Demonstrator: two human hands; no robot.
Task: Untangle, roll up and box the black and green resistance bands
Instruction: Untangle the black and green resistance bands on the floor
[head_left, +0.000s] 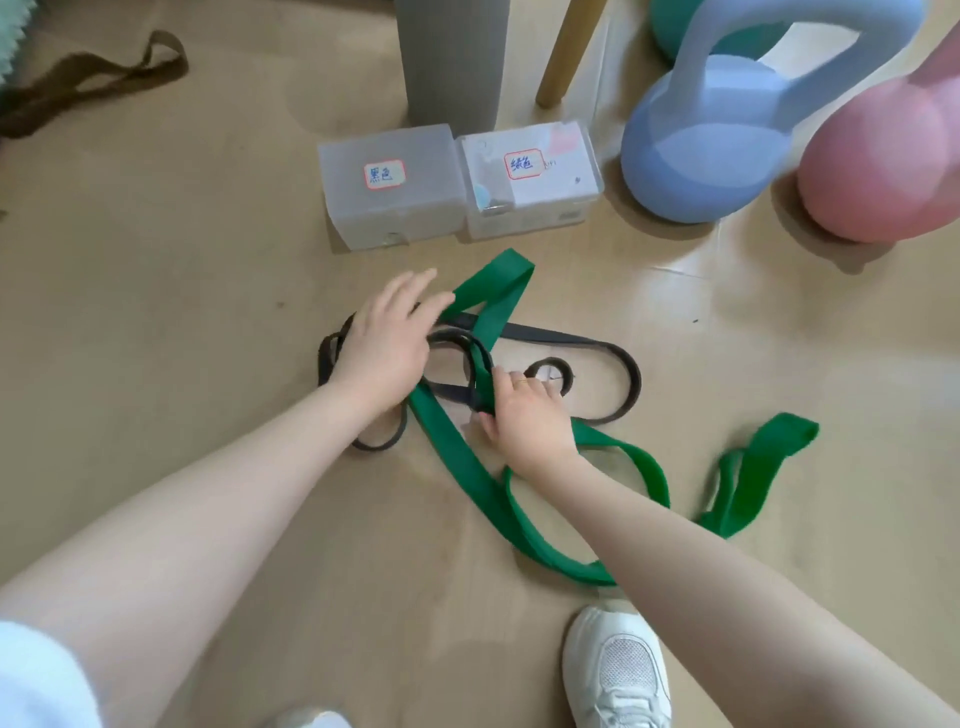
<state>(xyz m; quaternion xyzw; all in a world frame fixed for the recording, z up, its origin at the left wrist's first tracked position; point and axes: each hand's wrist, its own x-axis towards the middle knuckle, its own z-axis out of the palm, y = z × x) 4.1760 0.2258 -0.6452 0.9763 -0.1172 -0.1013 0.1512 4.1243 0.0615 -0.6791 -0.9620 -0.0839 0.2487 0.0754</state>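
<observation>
bands (483, 364) before boxes (395, 187), kettlebells (701, 156) right

Green band (447, 457), black band (571, 340), blue kettlebell (696, 156), pink kettlebell (878, 166).

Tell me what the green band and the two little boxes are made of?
Green band: probably stretchy rubber or latex, matte; it lies flat and bends in soft loops. Boxes: likely frosted plastic; cloudy walls that let light through, with paper labels stuck on.

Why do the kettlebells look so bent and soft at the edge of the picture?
Head view: the wide-angle lens stretches the blue kettlebell and pink kettlebell near the corner; the left hand is slightly motion-blurred; glare streaks the floor; shadows are soft.
</observation>
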